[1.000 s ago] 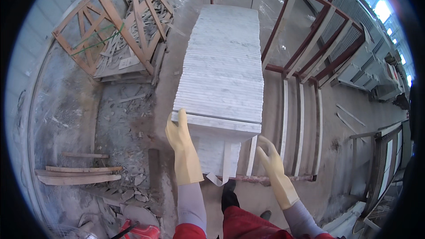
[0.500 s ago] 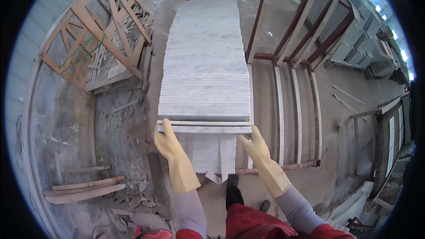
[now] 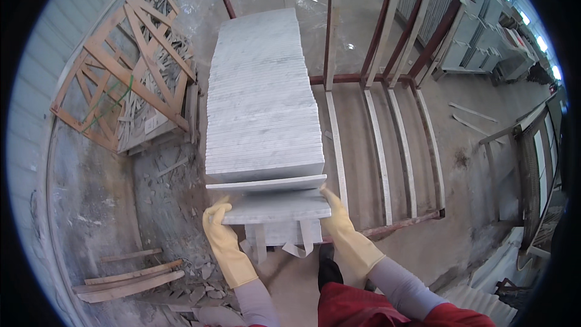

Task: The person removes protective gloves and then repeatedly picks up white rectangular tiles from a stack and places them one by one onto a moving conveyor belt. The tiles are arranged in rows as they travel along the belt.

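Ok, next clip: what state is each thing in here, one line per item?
Left hand: yellow glove on, gripping the front slab's left end.
Right hand: yellow glove on, gripping the slab's right end.
Front slab: tipped away from the stack, a gap behind it.
Stone slab stack: on edge, packed tight.
Red metal rack: right bay empty.
Wooden crate: leaning, holding broken stone.
Wood strips: loose on the ground.

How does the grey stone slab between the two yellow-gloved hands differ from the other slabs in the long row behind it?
The front grey stone slab is tilted away from the row of slabs, leaving a gap; the row stands packed tight. The left hand and right hand grip only the front slab. Both are pale grey stone.
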Demonstrator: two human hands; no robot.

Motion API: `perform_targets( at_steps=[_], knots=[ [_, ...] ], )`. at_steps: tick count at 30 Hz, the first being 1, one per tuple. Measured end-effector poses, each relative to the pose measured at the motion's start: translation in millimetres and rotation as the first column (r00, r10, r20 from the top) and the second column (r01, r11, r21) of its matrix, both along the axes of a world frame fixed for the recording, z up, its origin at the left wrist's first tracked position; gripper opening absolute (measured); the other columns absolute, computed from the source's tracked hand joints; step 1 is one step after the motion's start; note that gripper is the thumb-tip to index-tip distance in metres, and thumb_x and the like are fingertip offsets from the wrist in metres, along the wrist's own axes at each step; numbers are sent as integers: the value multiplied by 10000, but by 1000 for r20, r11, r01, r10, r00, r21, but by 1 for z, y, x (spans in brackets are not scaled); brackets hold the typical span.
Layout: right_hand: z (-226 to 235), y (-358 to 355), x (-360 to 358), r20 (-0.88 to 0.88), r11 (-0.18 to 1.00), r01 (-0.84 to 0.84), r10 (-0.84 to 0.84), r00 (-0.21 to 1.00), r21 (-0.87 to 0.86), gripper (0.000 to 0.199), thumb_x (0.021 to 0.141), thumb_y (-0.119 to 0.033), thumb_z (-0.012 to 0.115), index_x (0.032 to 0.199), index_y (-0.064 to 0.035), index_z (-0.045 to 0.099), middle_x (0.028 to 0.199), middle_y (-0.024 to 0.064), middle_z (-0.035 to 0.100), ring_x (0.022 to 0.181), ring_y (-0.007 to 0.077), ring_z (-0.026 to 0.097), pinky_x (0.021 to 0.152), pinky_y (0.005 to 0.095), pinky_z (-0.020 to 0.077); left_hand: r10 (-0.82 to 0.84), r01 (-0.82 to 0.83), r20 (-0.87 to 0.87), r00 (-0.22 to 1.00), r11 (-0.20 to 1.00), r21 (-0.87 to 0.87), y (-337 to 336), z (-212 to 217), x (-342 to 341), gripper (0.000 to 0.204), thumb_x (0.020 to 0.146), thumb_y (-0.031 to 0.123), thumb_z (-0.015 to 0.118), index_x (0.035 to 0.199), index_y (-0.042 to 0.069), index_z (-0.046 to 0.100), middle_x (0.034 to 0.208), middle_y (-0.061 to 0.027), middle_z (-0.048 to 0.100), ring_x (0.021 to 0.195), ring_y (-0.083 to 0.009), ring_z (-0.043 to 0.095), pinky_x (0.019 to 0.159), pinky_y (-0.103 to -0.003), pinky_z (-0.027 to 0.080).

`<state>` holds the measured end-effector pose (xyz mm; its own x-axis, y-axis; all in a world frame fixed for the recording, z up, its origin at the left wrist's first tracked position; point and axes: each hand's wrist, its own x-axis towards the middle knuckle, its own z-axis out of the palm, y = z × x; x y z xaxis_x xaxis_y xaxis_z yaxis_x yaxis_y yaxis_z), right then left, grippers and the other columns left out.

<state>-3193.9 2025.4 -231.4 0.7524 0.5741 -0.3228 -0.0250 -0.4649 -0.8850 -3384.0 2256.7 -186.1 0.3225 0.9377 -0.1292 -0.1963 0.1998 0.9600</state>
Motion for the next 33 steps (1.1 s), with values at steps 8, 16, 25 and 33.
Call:
perform_targets(
  at_steps=[8, 16, 25, 33],
  knots=[
    [-11, -21, 13, -277, 967, 21, 52, 960, 256, 185, 872, -36, 670, 1013, -79, 783, 1145, 127, 726, 1083, 200, 685, 950, 310, 532, 156, 36, -263, 952, 796, 605, -43, 0, -8, 119, 769, -72, 574, 753, 18, 651, 909, -171, 707, 916, -359, 698, 929, -459, 534],
    [11, -206, 3, -400, 909, 330, -212, 892, 255, 186, 934, -32, 600, 1049, -32, 747, 1106, 110, 741, 1041, 197, 690, 940, 340, 533, 173, 381, -582, 795, 604, 700, -179, 44, 45, 101, 787, -7, 612, 781, 44, 699, 788, -112, 685, 781, -292, 666, 811, -416, 531],
    [131, -457, -4, -166, 801, 583, -599, 783, -137, 193, 892, 11, 625, 973, -68, 781, 955, 87, 756, 939, 181, 701, 865, 313, 530, -528, 342, -284, 800, 791, -507, -384, 37, 143, 264, 828, 189, 582, 879, -43, 699, 761, -159, 682, 657, -286, 652, 649, -408, 557],
    [104, -642, 1, -301, 365, 907, -859, 414, 208, 191, 888, 68, 600, 847, -60, 735, 856, 71, 752, 753, 135, 660, 647, 292, 507, -747, 681, -335, 574, 663, -310, -591, 119, 252, 270, 866, 213, 544, 791, -3, 687, 791, -140, 697, 768, -282, 654, 752, -387, 511]
  ],
)
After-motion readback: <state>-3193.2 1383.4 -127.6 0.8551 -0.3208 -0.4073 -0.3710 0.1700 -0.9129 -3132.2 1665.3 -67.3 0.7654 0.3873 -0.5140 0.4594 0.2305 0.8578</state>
